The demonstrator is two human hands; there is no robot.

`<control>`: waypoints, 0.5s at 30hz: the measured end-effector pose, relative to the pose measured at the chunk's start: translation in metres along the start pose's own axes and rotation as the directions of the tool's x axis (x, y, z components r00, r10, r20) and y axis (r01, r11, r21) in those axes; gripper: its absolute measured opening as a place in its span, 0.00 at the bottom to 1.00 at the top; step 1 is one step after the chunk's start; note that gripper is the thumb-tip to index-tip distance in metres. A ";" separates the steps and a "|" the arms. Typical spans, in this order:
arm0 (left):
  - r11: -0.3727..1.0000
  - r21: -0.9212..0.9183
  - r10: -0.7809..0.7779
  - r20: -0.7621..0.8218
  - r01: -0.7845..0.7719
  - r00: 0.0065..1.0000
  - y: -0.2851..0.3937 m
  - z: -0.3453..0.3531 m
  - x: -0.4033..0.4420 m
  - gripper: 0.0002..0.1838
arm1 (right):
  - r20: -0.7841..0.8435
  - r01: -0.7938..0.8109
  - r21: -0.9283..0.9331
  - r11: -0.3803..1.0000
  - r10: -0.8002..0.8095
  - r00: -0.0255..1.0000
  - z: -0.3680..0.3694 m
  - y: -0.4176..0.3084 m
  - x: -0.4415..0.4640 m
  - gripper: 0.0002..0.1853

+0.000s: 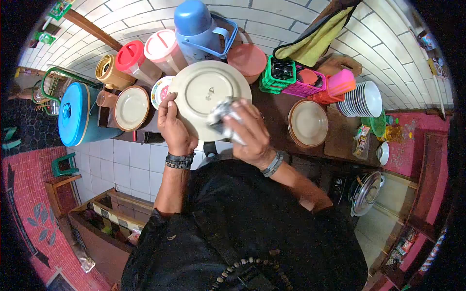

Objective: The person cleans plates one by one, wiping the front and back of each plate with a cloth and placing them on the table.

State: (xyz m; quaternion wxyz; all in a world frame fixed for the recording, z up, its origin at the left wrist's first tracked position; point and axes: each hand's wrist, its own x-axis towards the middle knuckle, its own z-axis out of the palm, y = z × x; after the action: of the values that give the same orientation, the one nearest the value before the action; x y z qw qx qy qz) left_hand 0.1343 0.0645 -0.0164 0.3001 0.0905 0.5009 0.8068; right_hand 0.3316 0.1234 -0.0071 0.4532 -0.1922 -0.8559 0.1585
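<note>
A cream plate (206, 87), its underside facing the camera, is held up over the front edge of the dark table. My left hand (174, 123) grips its lower left rim. Closed around a crumpled grey and white cloth (224, 116), my right hand (250, 133) presses it against the plate's lower right part. On the table, one brown-rimmed plate (132, 108) lies to the left of my hands and another brown-rimmed plate (308, 123) to the right. Part of a small patterned dish (160, 91) shows behind the held plate.
Behind stand a blue thermos (199, 31), red-lidded containers (138, 63) and a pink-lidded tub (247, 60). Right of them are green and pink baskets (306, 87) and stacked white bowls (361, 99). A blue cooler (77, 114) is at the left, a lidded pan (366, 194) at the lower right.
</note>
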 end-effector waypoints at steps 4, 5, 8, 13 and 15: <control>0.995 -0.037 -0.087 0.051 0.089 0.995 0.001 -0.001 -0.023 0.10 | -0.114 -0.415 0.214 0.884 0.445 0.888 -0.009 0.029 0.008 0.20; 0.995 -0.032 -0.095 0.058 0.097 0.994 -0.002 -0.001 -0.029 0.10 | -0.045 -0.496 0.201 0.845 0.514 0.857 -0.013 0.039 0.018 0.20; 0.995 0.104 -0.024 0.201 0.003 0.979 -0.010 0.001 -0.047 0.09 | 0.130 -0.556 0.243 0.795 0.541 0.831 -0.016 0.055 0.043 0.18; 0.939 0.294 0.065 0.364 -0.181 0.929 -0.010 0.004 -0.063 0.10 | 0.131 -0.152 0.155 0.976 0.132 0.983 -0.001 0.016 0.052 0.23; 0.935 0.310 0.075 0.297 -0.171 0.952 -0.009 -0.002 -0.061 0.10 | 0.130 -0.110 0.101 0.989 0.096 0.987 -0.002 0.014 0.049 0.23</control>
State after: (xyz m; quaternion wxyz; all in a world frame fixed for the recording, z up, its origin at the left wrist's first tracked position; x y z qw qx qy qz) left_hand 0.1864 0.0308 -0.0160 0.2969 0.2846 0.5751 0.7071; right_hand 0.3113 0.1593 0.0226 0.3997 -0.2013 -0.8616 0.2394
